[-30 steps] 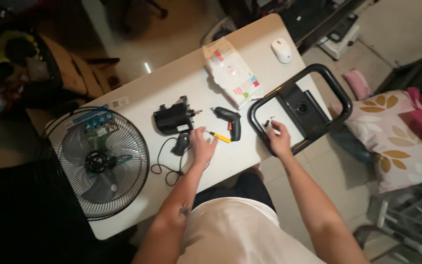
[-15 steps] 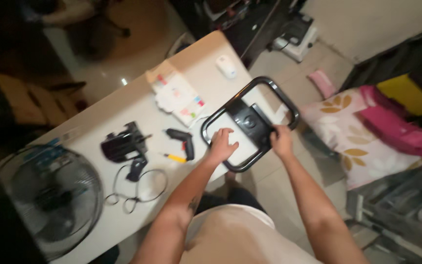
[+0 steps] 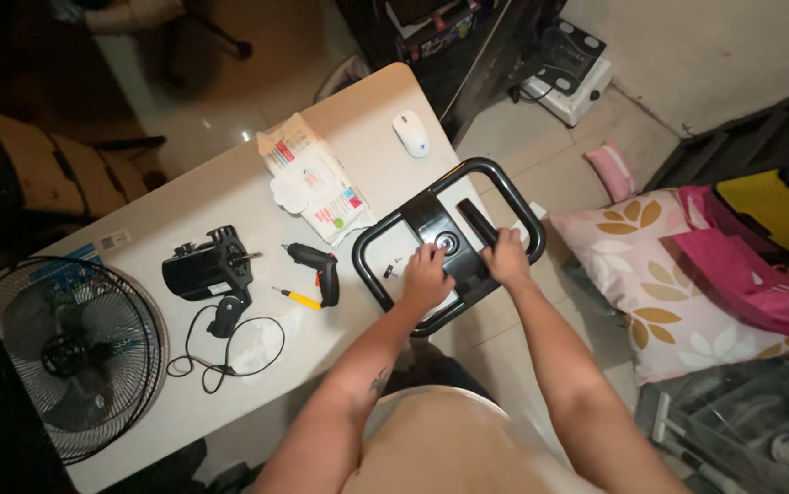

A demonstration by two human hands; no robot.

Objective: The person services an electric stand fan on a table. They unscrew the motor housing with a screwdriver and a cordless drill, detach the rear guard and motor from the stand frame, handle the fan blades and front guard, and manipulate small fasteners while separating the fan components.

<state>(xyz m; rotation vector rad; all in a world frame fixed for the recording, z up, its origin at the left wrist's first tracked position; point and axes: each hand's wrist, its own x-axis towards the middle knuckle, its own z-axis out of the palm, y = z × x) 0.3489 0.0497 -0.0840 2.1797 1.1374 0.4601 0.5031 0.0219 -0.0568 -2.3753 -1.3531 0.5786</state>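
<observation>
**Black fan parts laid out on a pale desk**

Black wire made up the fan guard [image 3: 65, 352] at the far left of the desk [image 3: 230, 183], hanging partly over the edge. Next to it lay the fan motor [image 3: 207, 267], its cord [image 3: 225, 352] looped in front. Further right were a small yellow-handled screwdriver [image 3: 298, 297] and a black electric screwdriver [image 3: 319, 270]. Behind them sat an opened wipes packet [image 3: 317, 178], its flap lifted; I could not tell what was left inside. A white mouse [image 3: 411, 133] lay near the far corner.

At the right end, the black fan base [image 3: 449, 240], a rounded frame around a centre block, overhung the desk edge. The left hand [image 3: 426, 279] rested on the centre block, fingers curled, seemingly pressing rather than gripping. The right hand [image 3: 507, 259] closed around the bar beside it.

As a judgement, the fan was fully taken apart: guard, motor and base all lay separate, with nothing yet joined together.
</observation>
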